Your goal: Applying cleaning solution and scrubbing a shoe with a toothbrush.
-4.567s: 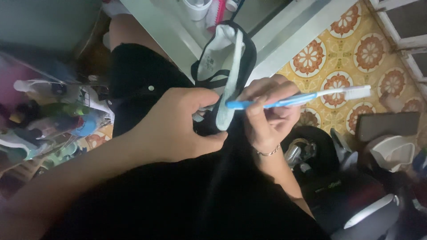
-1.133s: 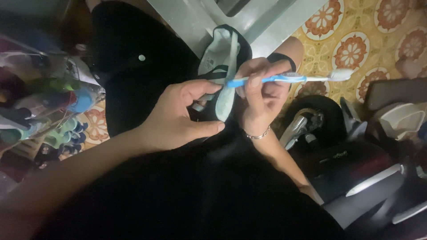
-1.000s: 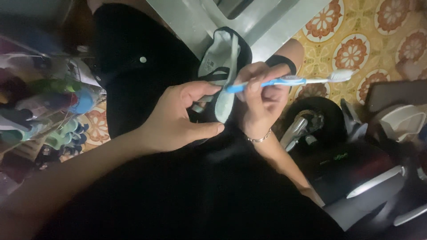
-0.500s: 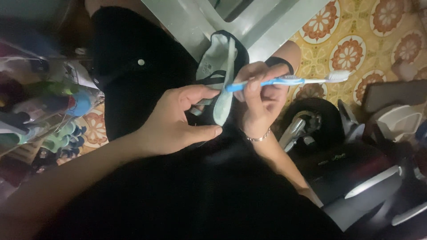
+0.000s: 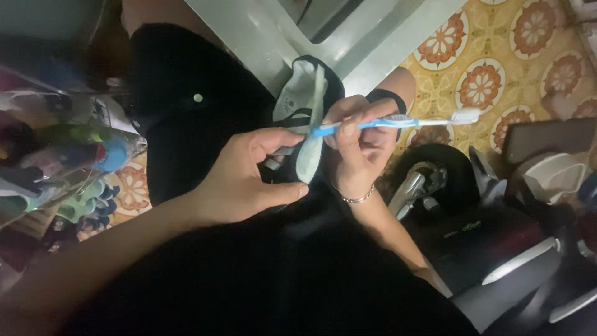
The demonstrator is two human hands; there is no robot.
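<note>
Patterned floor tiles point(image 5: 497, 81) below; my right hand point(image 5: 360, 146) grips one blue toothbrush point(image 5: 398, 122), left hand point(image 5: 245, 177) pinches one shoe point(image 5: 309, 124) (pale sole up).

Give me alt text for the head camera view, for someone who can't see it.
A right hand holds a blue toothbrush against a black shoe with a pale insole, while the left hand pinches the shoe's edge. Below lies patterned floor tile.

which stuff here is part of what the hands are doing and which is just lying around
In hand:
left hand
right hand
blue-and-white plastic toothbrush
black shoe with pale insole

Lying about:
clear container of colourful bottles
black wheeled machine
patterned floor tiles
</note>
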